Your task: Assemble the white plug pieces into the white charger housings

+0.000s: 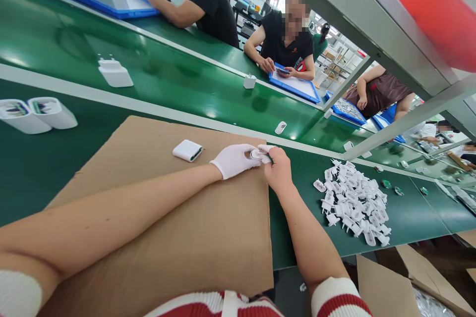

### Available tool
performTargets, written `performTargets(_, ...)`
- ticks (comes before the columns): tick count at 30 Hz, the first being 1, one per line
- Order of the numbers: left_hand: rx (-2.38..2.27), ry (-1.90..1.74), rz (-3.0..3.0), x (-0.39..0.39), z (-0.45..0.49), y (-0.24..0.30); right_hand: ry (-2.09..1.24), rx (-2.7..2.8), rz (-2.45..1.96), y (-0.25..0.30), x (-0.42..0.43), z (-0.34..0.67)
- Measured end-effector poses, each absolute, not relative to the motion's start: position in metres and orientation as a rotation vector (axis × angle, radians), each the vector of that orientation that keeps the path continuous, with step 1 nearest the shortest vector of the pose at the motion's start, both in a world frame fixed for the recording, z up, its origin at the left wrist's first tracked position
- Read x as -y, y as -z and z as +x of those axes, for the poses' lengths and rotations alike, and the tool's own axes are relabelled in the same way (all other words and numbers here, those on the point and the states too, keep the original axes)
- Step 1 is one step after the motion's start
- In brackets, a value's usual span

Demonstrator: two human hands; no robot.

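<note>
My left hand (235, 160), in a white glove, and my bare right hand (278, 168) meet over the far right corner of a cardboard sheet (178, 228). Pinched between them is a small white charger part (256, 155); fingers cover much of it. A dark green edge shows by my right fingers, too small to make out. Left of my gloved hand, a white charger housing (187, 150) lies on the cardboard with an open end showing green inside. To the right, a heap of white plug pieces with prongs (355, 200) rests on the green bench.
Two white housings (54, 113) with circuit boards inside lie at far left. A green conveyor belt (167, 84) carries scattered chargers (115, 73). Small circuit boards (386, 184) lie beyond the heap. A metal post (394, 124) slants at right. Co-workers sit across the belt near blue trays (293, 86).
</note>
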State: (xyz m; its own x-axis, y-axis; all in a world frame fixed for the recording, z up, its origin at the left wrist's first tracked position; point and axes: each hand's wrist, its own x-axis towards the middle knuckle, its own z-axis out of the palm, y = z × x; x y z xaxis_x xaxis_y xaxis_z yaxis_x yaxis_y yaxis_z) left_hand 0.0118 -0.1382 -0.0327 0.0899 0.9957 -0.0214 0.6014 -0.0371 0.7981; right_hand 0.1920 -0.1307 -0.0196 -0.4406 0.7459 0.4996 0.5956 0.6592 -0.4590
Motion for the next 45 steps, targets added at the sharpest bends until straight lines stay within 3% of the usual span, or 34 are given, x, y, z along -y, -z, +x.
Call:
performTargets(7,-1.523,-0.813,1.772,0.14,0.013,0.037,-0.063,2.289,-1.06,0.023,0.127,0.188)
performTargets(22,-1.638,-0.833,1.884,0.144,0.016,0.035,-0.031,2.348,-1.124,0.009,0.133,0.18)
performTargets(37,-1.81,-0.617,1.973,0.148,0.019,0.033,-0.045,2.36,-1.21,0.006,0.133,0.183)
performTargets(42,-1.874,-0.516,2.057,0.15,0.021,0.027,-0.129,2.295,-1.24,0.01,0.134,0.178)
performTargets(45,-1.773,-0.452,2.054,0.145,0.017,0.013,-0.373,2.188,-1.198,0.008,0.131,0.184)
